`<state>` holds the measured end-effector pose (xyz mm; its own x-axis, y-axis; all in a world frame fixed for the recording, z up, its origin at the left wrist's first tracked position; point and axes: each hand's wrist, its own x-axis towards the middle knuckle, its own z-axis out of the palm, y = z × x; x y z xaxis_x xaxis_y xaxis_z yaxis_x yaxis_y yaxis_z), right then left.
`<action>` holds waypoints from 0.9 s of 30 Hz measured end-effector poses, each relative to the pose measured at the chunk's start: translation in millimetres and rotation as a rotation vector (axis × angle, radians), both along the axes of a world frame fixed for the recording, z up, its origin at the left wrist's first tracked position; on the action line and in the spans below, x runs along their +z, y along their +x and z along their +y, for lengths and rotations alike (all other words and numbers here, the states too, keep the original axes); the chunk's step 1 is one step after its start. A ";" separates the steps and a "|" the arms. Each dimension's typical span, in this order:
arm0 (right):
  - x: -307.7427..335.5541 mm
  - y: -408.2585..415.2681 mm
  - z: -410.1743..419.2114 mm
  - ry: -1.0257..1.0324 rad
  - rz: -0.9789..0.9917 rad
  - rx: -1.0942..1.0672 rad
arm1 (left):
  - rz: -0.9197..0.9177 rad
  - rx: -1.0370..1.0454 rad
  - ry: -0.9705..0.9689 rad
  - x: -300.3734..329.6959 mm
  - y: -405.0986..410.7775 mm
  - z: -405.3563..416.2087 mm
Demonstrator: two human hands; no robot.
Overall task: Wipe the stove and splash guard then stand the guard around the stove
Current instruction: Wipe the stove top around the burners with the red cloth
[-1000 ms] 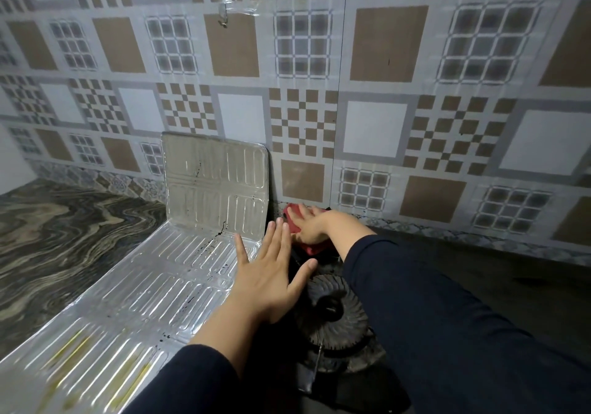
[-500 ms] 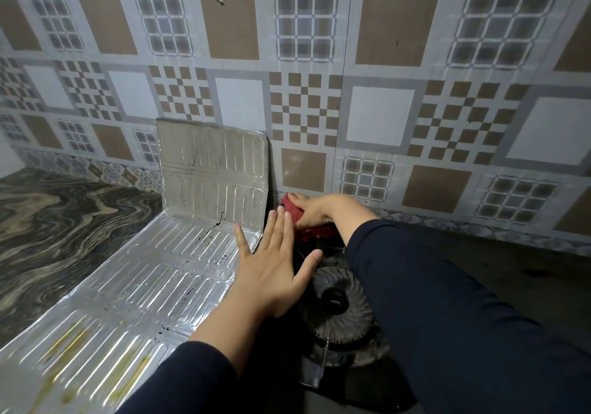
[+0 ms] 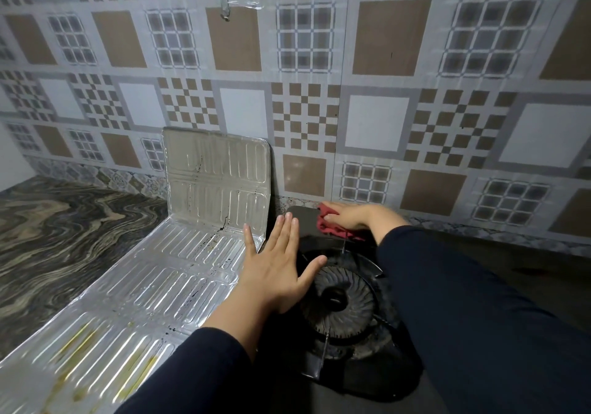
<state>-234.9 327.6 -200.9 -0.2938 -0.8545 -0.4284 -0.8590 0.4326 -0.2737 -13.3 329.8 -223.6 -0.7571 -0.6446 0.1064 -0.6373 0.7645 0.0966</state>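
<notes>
Wiping is under way: right hand presses a red cloth on the stove at its back edge; left hand, spread flat, steadies its left side; foil splash guard, stained, lies mostly flat alongside, unwiped and unstood.

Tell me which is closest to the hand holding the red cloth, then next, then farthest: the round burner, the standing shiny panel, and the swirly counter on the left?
From the right hand on the red cloth:
1. Round burner, just in front of it, toward the person.
2. Standing shiny panel, to its left against the wall.
3. Swirly counter, far left beyond the flat panels.
</notes>
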 end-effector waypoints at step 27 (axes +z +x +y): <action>-29.1 85.5 294.5 -0.211 0.285 -0.521 | -0.027 -0.491 0.067 27.0 -69.1 137.2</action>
<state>-149.4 622.0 -230.1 -0.7719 -0.6262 -0.1093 -0.6021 0.7754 -0.1901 -82.4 467.0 -196.6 -0.9749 -0.2163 0.0531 -0.2068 0.9677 0.1441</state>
